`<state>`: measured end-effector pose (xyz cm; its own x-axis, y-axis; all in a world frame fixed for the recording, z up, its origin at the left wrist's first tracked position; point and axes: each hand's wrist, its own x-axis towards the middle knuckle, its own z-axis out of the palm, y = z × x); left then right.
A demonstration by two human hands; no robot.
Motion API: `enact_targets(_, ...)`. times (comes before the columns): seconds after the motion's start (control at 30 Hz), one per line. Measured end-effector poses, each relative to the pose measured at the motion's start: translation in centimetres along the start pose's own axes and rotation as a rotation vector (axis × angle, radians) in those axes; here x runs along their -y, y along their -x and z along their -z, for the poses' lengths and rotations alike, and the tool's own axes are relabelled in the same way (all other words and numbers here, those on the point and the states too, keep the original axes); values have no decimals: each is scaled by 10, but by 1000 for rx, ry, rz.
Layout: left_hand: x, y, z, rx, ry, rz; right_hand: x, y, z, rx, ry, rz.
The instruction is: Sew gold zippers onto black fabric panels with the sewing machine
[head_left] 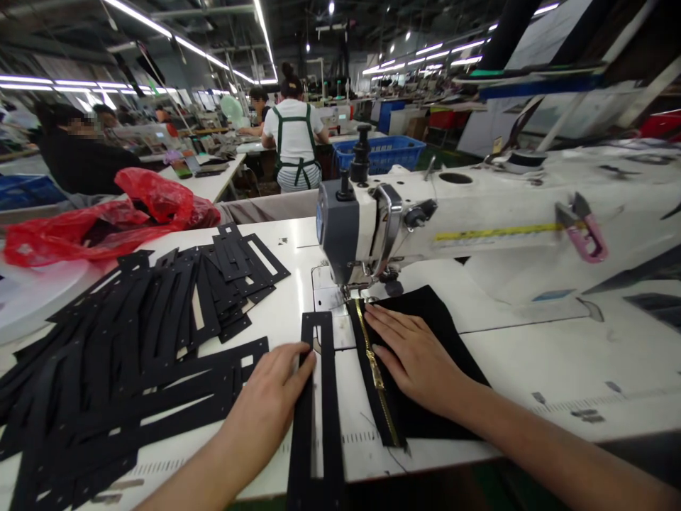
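Observation:
My left hand [272, 383] pinches the left edge of a long black frame-shaped piece [330, 404] with a narrow slot down its middle. This piece lies lengthwise at the table's front, its near end reaching past the edge. My right hand [418, 355] rests flat, fingers stretched out, on a black fabric panel [439, 312]. Along that panel's left side runs a gold-toothed zipper [377, 376], its slider about halfway down. The zipper's far end lies at the presser foot [352, 289] of a white sewing machine [452, 206]. A small gap separates frame piece and zipper.
Many similar black slotted pieces [159, 312] are heaped on the left of the white table [298, 248]. Behind them lies a red plastic bag [154, 202]. Pink-handled thread snips [588, 238] hang on the machine arm. Beyond are a blue crate [394, 152] and seated people.

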<state>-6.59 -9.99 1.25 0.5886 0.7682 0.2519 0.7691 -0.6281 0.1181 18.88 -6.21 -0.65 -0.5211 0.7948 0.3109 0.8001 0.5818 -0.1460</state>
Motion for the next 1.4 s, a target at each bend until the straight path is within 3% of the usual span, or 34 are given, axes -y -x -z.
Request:
enact_targets(0.2, 13, -15, 3, -78, 68, 44, 15, 12, 0, 40, 9, 29)
enact_targets(0.37, -15, -18, 3, -290, 100, -64, 29, 19, 6, 65, -39, 26)
enact_targets(0.47, -37, -33, -8, -223, 15, -137, 29, 17, 9, 63, -86, 33)
enact_targets(0.6, -46, -50, -16, -96, -55, -102, 26, 16, 10, 60, -95, 47)
enact_targets(0.8, -37, -49, -15, -106, -40, -101, 26, 16, 6, 37, -111, 25)
enact_targets(1.07, -21, -44, -25, -42, -170, -262, 26, 10, 7, 47, -167, -50)
enact_targets(1.4, -17, -50, -20, -48, -251, -297, 21, 7, 14, 111, -291, -48)
